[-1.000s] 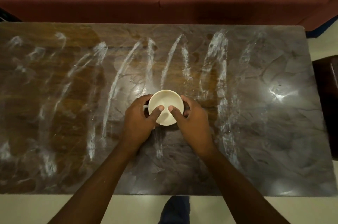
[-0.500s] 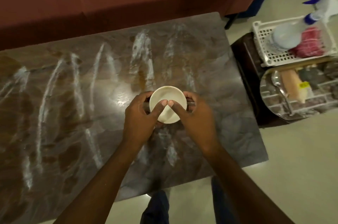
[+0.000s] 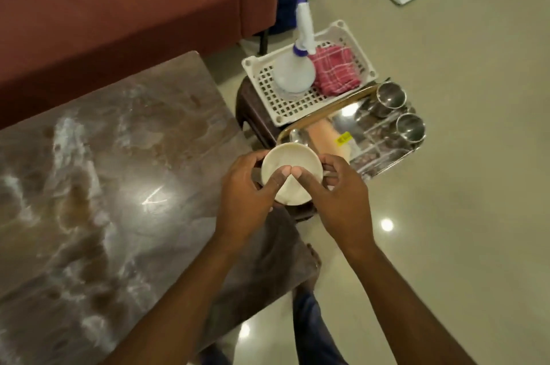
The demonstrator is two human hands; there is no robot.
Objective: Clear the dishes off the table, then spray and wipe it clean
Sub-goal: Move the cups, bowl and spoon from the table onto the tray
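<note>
Bowl is in the air just past the table edge: table at its 9 o'clock, steel tray at its 2 o'clock. Left hand and right hand both grip it, with 2 thumbs hooked over the near rim, tips touching inside, and fingers curled round the outer wall. Likely light, rigid, smooth and chippable, so a rim-plus-wall hold suits it. Mouth faces up. It is round, so no long axis.

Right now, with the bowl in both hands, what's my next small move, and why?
Probably lower the bowl onto the steel tray: left hand and right hand grip it at the tray's near corner, past the table edge.
</note>
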